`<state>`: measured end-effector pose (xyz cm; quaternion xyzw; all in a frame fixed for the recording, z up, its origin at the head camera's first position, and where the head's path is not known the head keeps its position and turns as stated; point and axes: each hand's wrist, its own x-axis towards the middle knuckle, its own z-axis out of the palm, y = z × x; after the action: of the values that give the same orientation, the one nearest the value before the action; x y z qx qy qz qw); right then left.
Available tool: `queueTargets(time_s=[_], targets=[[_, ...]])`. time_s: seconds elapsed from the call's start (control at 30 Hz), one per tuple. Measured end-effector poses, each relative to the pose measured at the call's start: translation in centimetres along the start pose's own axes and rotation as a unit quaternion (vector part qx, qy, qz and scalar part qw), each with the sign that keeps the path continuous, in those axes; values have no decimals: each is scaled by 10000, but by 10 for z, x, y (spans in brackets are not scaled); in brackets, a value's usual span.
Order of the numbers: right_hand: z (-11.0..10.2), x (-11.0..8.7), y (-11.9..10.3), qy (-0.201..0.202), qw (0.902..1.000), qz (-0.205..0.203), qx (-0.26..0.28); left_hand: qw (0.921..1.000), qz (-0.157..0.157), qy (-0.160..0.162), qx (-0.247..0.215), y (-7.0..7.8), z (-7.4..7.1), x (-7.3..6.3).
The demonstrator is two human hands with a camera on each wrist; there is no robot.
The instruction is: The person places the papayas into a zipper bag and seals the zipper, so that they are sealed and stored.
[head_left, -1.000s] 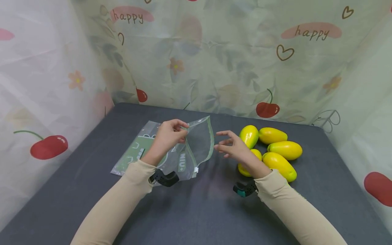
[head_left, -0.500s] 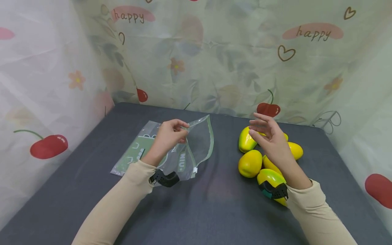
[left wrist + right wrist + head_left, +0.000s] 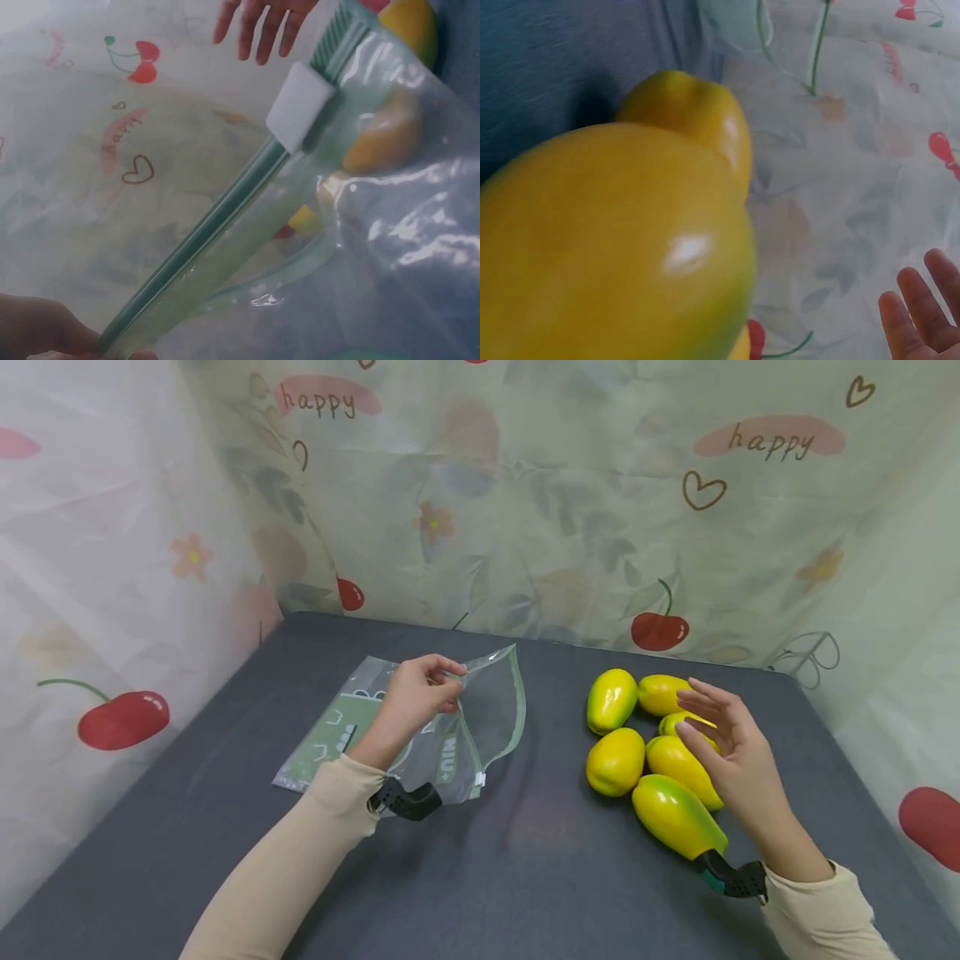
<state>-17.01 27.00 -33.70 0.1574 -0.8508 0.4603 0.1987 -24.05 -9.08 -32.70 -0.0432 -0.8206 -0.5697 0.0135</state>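
Observation:
My left hand (image 3: pixel 422 695) pinches the edge of a clear zip bag (image 3: pixel 442 777) with a green printed panel. The bag's mouth gapes toward the right. In the left wrist view its white slider (image 3: pixel 300 106) sits at one end of the green zip track (image 3: pixel 202 232). My right hand (image 3: pixel 738 764) is over the right side of a group of glossy yellow-green fruits, shaped like mangoes or papayas, holding nothing, fingers loosely bent. Nearest the bag are a rounded fruit (image 3: pixel 615 762) and an upright one (image 3: pixel 611 702). One long fruit (image 3: pixel 675 814) lies in front, close to the right wrist band.
Other fruits (image 3: pixel 678 764) lie behind and under the right hand, partly hidden. A dark grey cloth (image 3: pixel 540 877) covers the table. Patterned curtains (image 3: pixel 525 510) close off the back and both sides. Black bands (image 3: pixel 411 800) sit on both wrists.
My right hand has moved from beside the bag's mouth to the right, over and past the fruits, uncovering the nearer ones. The left hand and bag have stayed in place.

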Motion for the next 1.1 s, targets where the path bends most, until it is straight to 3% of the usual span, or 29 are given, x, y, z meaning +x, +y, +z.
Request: queueTargets(time_s=[0.27, 0.5, 1.1], targets=[[-8, -31, 18, -392, 9975, 195, -551, 10000, 8, -15, 52, 0, -1, -1], [-14, -51, 28, -1067, 9870, 613, -1036, 10000, -32, 9, 49, 1, 0, -2], [-17, -67, 41, -1872, 9634, 1340, -1373, 9999, -51, -7, 105, 0, -2, -1]])
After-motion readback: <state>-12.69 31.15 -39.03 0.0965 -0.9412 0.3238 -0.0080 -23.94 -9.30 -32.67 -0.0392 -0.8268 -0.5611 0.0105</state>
